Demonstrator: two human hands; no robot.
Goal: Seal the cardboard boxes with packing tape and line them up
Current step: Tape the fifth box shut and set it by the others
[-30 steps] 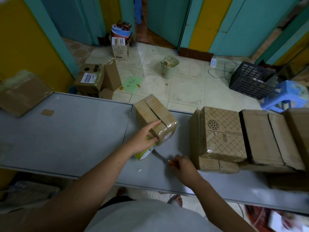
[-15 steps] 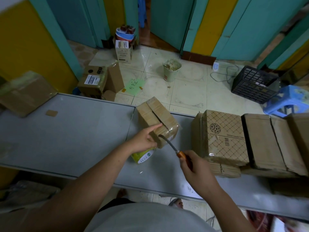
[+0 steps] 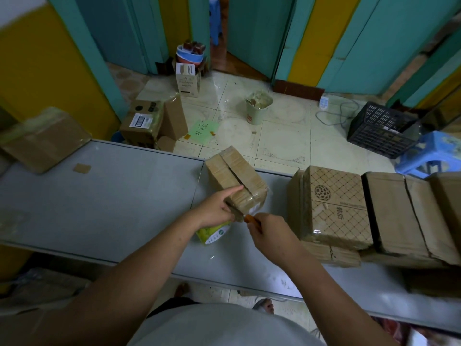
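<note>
Held knife [image 3: 249,219] at the near end of a taped box [image 3: 237,181] on the table [image 3: 112,196].
Curled left hand [image 3: 214,208] round the roll [image 3: 212,233], forefinger straight along the box top; closed right hand [image 3: 269,231] on the knife's orange handle, blade hidden. Stood askew by the table's far edge, that box, apart from the row [image 3: 336,206] of boxes to its right.
</note>
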